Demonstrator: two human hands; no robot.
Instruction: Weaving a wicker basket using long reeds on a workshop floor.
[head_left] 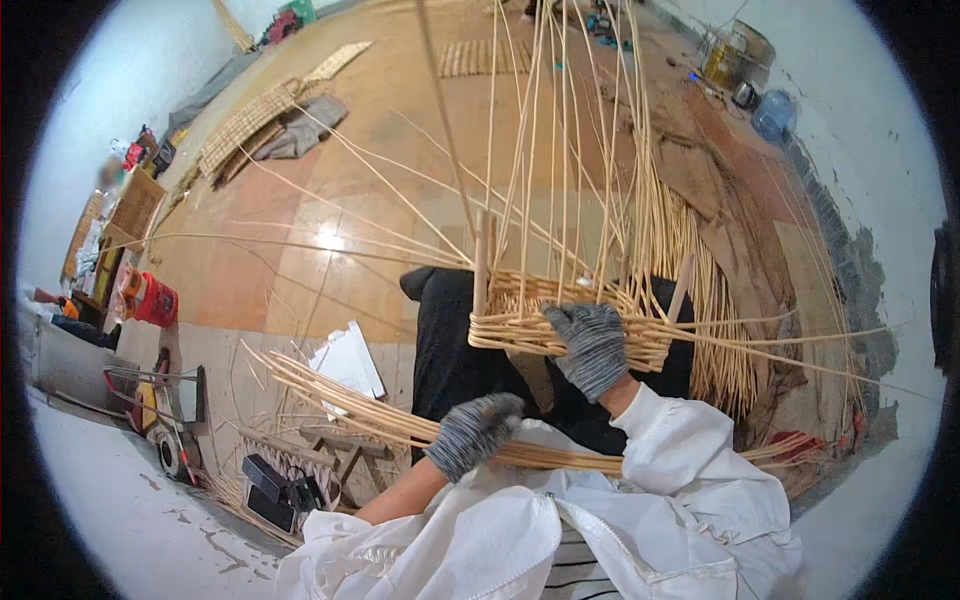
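Note:
A partly woven wicker basket (505, 337) rests on my dark-trousered lap (455, 335), with long upright rods fanning out from it. My right hand (588, 348), in a grey knitted glove, is closed over the near woven wall, its fingertips inside the rim. Two wooden posts stand at the corners, a left post (481, 255) and a right post (682, 288). Across my lap lies a bundle of loose wicker rods (370, 412). My left hand (474, 437), gloved likewise, curls around rods of that bundle; its palm side is hidden.
Beside my right leg lies a thick sheaf of wicker rods (715, 330) on brown cloth (735, 230). To the left are a white board (347, 365), a red bucket (155, 300) and a dark device (270, 485). Woven mats (245, 125) lie farther off. Long rods reach outward on several sides.

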